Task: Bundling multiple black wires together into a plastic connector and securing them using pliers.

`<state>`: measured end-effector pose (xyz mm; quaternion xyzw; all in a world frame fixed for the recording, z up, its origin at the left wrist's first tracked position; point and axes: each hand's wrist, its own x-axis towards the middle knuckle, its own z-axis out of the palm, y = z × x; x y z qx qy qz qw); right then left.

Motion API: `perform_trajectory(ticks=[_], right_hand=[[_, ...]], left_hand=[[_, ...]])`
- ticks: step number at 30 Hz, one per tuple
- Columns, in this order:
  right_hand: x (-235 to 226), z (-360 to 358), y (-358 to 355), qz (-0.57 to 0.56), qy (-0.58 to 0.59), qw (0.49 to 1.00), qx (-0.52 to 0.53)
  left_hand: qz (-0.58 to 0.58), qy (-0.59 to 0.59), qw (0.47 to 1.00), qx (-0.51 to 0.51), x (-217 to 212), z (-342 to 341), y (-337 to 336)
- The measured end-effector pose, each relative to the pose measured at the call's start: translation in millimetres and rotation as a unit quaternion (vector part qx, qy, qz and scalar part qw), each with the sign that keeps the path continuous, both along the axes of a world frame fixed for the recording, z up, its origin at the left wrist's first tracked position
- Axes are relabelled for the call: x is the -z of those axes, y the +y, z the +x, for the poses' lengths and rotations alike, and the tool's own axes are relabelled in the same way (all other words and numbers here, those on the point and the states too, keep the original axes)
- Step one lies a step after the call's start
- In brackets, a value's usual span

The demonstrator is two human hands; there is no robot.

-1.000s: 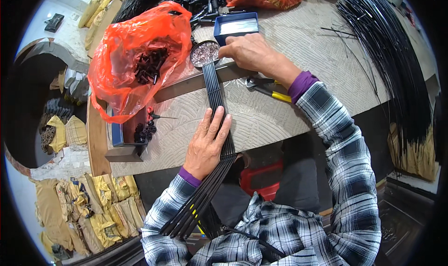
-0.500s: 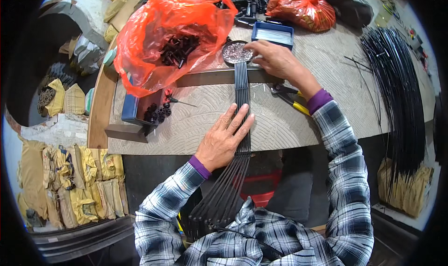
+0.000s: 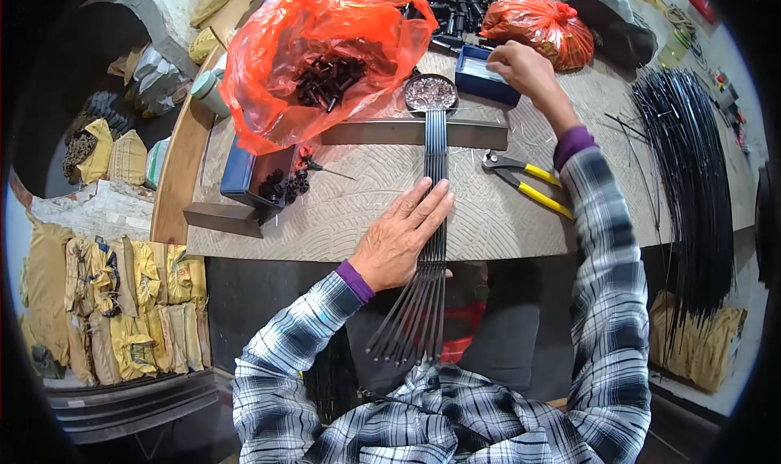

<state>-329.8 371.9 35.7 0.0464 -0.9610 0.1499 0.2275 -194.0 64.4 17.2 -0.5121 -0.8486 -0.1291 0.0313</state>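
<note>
My left hand [image 3: 403, 234] lies flat across a row of thin black rods [image 3: 436, 167], pressing them on the table with its fingers stretched. The rods run side by side toward a small round dish [image 3: 431, 94] of shiny little parts, and their near ends fan out past the table edge toward my lap. At the blue box [image 3: 486, 85] of thin pale pins, my right hand [image 3: 525, 72] bends down with thumb and fingers drawn together at the rim. What its fingertips pinch, if anything, is hidden.
A metal bar [image 3: 366, 132] lies across the table under the rods. Yellow-handled pliers [image 3: 521, 177] rest to the right. An open red bag [image 3: 252, 98] of black tubes, a blue bin [image 3: 244, 175], a screwdriver [image 3: 325, 169] and a long black rod bundle [image 3: 687, 163] stand around.
My right hand has gone from the round dish to the blue box, farther and to the right. My left hand stays on the rods. The whole view has shifted slightly.
</note>
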Motion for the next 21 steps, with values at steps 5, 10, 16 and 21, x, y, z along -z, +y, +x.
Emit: perform_trajectory(ticks=[5, 10, 16, 21], right_hand=[[-12, -19, 2, 0.076, -0.165, 0.983, -0.031], [-10, -10, 3, 0.064, -0.015, 0.997, -0.03], [0, 51, -50, -0.023, -0.023, 0.975, -0.219], [3, 70, -44, 0.024, -0.047, 0.984, -0.171]], left_hand=[[0.011, -0.054, 0.998, 0.033, 3, 13, -8], [0.032, -0.032, 0.998, 0.037, -2, 17, -6], [0.019, -0.024, 0.999, 0.019, 4, 19, -10], [0.023, -0.023, 0.999, 0.026, 2, 19, -6]])
